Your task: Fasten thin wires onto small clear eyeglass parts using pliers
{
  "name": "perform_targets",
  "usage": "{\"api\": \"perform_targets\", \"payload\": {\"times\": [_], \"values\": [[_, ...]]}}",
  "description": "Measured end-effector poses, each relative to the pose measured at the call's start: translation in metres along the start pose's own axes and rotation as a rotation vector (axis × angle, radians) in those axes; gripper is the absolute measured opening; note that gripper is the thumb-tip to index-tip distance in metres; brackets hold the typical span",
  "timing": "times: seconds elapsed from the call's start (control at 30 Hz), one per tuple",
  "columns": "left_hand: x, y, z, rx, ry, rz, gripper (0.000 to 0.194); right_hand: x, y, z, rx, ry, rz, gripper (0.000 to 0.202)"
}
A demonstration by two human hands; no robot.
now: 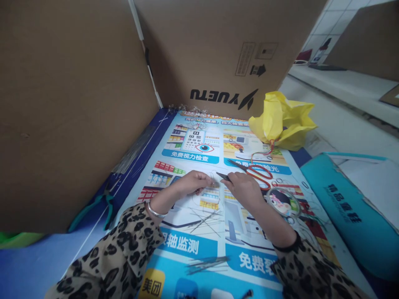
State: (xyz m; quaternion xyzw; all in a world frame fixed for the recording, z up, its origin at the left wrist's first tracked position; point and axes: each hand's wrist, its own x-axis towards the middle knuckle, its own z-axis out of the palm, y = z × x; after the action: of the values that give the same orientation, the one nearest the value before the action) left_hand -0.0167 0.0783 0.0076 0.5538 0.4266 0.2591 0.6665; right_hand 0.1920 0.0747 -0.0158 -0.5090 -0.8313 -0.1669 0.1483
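Note:
My left hand (195, 182) pinches a thin bent wire (213, 178) between thumb and fingertips above the printed poster. My right hand (246, 190) is closed around a tool with a dark pointed tip (222, 176); the palm hides its handle, so its kind is unclear. That tip points at the wire, a small distance from the left fingertips. Just beyond my right hand lie scissors with red-orange handles (261, 172). Loose straight wires (204, 220) lie crossed below my hands, and a bundle of similar wires (207, 264) is nearer to me.
Pliers with teal handles (107, 203) lie at left beside more wires (132, 155). A tape roll (298, 207) is at right. Cardboard walls (199, 54) rise behind and left. A yellow bag (274, 118) and teal box (346, 207) border the right. Wire shapes (196, 118) lie at back.

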Motion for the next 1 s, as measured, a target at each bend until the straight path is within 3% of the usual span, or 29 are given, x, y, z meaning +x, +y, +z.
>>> {"api": "perform_targets", "payload": {"times": [0.4, 0.7, 0.83, 1.0], "values": [[0.004, -0.005, -0.001, -0.082, 0.049, -0.012, 0.02, 0.0, 0.004, 0.003, 0.027, 0.011, 0.013, 0.043], [0.009, -0.013, -0.005, 0.104, 0.168, 0.077, 0.019, 0.001, 0.006, 0.0, 0.035, 0.027, 0.036, 0.04], [0.009, -0.013, -0.004, 0.181, 0.161, 0.083, 0.024, 0.001, 0.003, 0.0, 0.0, -0.049, -0.051, 0.039], [0.006, -0.009, -0.001, 0.251, 0.135, 0.06, 0.024, 0.0, 0.0, -0.001, -0.001, -0.074, -0.031, 0.035]]}}
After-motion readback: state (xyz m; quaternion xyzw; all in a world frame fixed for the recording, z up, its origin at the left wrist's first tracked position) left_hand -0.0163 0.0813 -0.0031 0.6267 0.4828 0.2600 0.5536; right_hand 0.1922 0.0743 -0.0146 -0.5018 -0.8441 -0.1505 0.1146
